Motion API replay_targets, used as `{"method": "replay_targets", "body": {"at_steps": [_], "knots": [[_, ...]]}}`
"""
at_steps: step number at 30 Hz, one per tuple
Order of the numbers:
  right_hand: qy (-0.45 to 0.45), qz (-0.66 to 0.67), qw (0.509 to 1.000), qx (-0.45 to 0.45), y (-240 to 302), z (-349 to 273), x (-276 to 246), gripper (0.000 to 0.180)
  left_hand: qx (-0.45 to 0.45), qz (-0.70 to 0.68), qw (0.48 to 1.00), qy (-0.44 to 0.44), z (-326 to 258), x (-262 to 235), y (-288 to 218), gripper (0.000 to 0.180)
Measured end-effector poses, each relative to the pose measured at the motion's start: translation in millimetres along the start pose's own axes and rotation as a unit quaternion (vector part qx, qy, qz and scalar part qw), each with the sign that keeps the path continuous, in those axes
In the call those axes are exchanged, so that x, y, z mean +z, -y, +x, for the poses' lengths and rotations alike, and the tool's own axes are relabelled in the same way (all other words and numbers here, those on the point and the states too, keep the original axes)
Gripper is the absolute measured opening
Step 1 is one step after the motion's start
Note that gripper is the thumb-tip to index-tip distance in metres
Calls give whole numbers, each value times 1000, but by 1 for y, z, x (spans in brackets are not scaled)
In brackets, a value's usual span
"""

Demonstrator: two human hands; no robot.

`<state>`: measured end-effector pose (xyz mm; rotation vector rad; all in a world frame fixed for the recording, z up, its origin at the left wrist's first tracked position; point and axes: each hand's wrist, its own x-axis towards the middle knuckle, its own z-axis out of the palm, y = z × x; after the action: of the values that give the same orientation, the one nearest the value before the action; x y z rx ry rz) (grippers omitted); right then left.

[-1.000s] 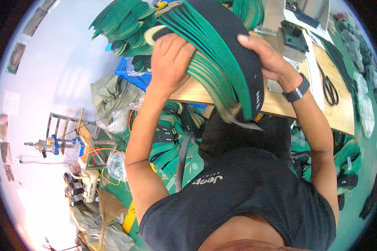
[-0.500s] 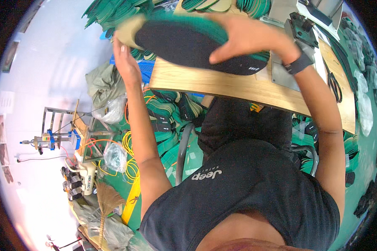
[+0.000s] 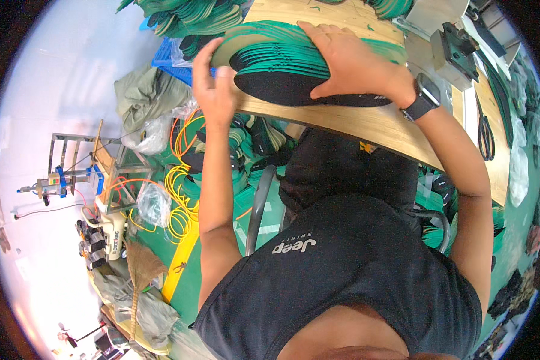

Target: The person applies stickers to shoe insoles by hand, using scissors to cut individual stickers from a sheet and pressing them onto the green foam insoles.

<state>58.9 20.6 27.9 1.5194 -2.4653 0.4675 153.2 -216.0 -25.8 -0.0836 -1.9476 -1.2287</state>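
A fanned stack of green and black shoe insoles lies flat on the wooden table near its front edge. My right hand presses down flat on top of the stack, a black watch on its wrist. My left hand grips the stack's left end at the table edge, thumb on top. The lowest insole shows its black face toward me.
More green insoles are heaped beyond the table's left end above a blue crate. Scissors and a black metal tool lie on the table's right. Yellow and orange cables, grey bags and a metal frame fill the floor at left.
The stack was held up on edge a second ago; both hands have tipped it over and laid it flat on the table, the right hand now on top.
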Motion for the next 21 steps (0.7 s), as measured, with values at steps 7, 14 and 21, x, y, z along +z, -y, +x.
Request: {"method": "replay_targets", "body": {"at_steps": [7, 14, 21], "knots": [[-100, -57, 988, -106, -13, 12, 5, 90, 64, -78, 995, -3, 5, 10, 31, 60], [40, 44, 997, -47, -10, 11, -15, 112, 54, -188, 979, 59, 8, 3, 23, 82], [44, 35, 998, -16, -11, 11, -5, 123, 80, 82, 968, 222, 3, 17, -7, 123]]}}
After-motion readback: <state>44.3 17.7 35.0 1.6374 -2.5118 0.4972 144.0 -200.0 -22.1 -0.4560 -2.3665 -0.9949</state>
